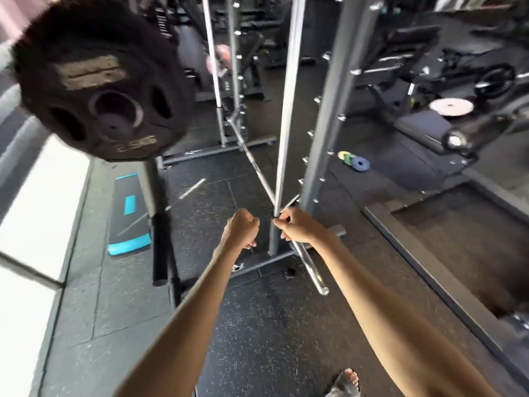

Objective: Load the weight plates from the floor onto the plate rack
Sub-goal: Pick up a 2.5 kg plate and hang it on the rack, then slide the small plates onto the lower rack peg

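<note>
A black weight plate (103, 81) marked 2.5KG hangs close to the camera at the upper left, on a peg of the rack; it is blurred. Three small plates, yellow, green and blue (355, 162), lie together on the floor beyond the grey rack upright (329, 110). A pale round plate (450, 107) rests farther right. Both my arms reach forward and down. My left hand (242, 229) is a closed fist holding nothing. My right hand (294, 224) has its fingers curled beside a thin vertical steel bar (286, 124), and I see nothing in it.
A barbell (312, 267) lies slanted on the rubber floor under my hands, across the rack's base bar. A black and blue step platform (128, 216) lies at the left by a white ledge. Benches and machines fill the right. My foot (346, 382) shows at the bottom.
</note>
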`<state>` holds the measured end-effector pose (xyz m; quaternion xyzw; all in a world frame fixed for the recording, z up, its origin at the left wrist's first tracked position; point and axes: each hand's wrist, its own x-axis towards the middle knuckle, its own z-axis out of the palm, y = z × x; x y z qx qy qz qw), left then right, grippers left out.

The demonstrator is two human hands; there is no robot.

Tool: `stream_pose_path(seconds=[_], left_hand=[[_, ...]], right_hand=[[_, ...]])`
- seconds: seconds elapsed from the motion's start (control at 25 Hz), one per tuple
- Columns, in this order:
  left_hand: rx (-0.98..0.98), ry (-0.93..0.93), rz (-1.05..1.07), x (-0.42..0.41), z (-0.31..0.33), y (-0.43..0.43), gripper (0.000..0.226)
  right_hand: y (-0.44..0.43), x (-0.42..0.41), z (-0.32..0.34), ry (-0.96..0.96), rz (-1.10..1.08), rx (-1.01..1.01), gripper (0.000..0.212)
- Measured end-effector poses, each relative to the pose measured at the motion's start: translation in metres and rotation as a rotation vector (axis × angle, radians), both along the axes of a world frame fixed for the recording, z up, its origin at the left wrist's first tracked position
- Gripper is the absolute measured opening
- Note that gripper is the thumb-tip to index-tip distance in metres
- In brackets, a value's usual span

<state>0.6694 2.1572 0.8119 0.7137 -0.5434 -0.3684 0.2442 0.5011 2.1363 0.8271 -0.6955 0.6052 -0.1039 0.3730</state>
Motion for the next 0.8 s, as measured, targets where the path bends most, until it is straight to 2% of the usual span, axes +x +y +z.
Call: stream_pose_path(seconds=[0.2, 0.44, 0.56, 0.8], left_hand=[[0.147, -0.011, -0.289, -0.166, -0.031, -0.042, 0.032], [0.333, 0.077, -0.452, -0.38, -0.061, -0.095, 0.014], [0.371, 0.117, -0.456, -0.443, -0.063, -0.126, 0.013], [0.359, 0.093, -0.382, -0.503, -0.081, -0.218, 0.012]], right_hand=[[-0.002, -0.165, -0.041, 0.031, -0.22, 0.091, 0.044], [-0.016, -0.371, -0.084, 0.007, -0.478, 0.239, 0.041], [-0.035, -0.433, -0.085, -0.091, -0.621, 0.251, 0.041], [-0.132, -0.493, -0.087, -0.182, -0.611, 0.213, 0.035]])
